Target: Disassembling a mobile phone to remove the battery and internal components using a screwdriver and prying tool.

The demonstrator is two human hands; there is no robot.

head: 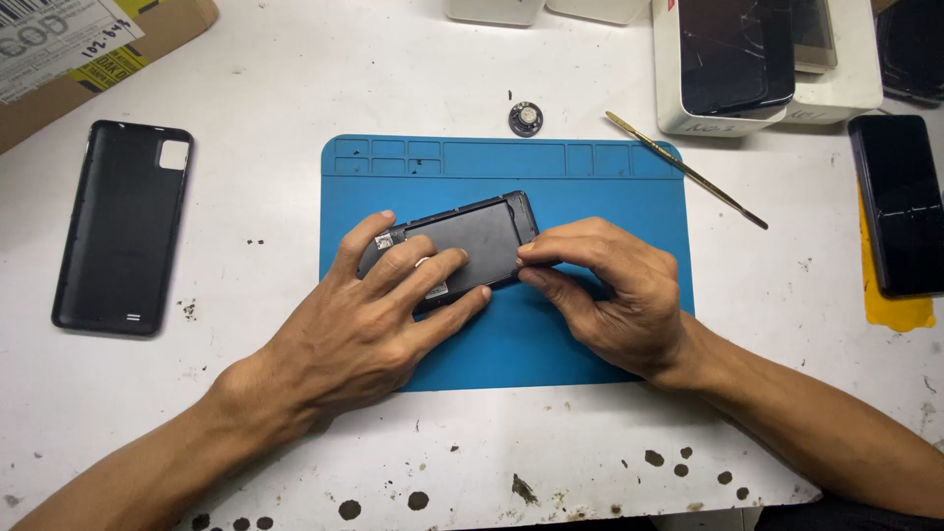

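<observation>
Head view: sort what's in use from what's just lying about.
In use: phone on mat, left hand, right hand.
Lying about: back cover, metal pry tool, small round part, cardboard box, dark phone.

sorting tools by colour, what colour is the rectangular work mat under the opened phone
Blue: the rectangular rubber work mat shows best in the head view.

Both forearms are bare to the picture's edge, with no sleeves, watch or gloves. The left hand (369,320) enters from seven o'clock and wears a pale ring on one finger. The right hand (615,295), entering from four o'clock, carries no ring.
</observation>
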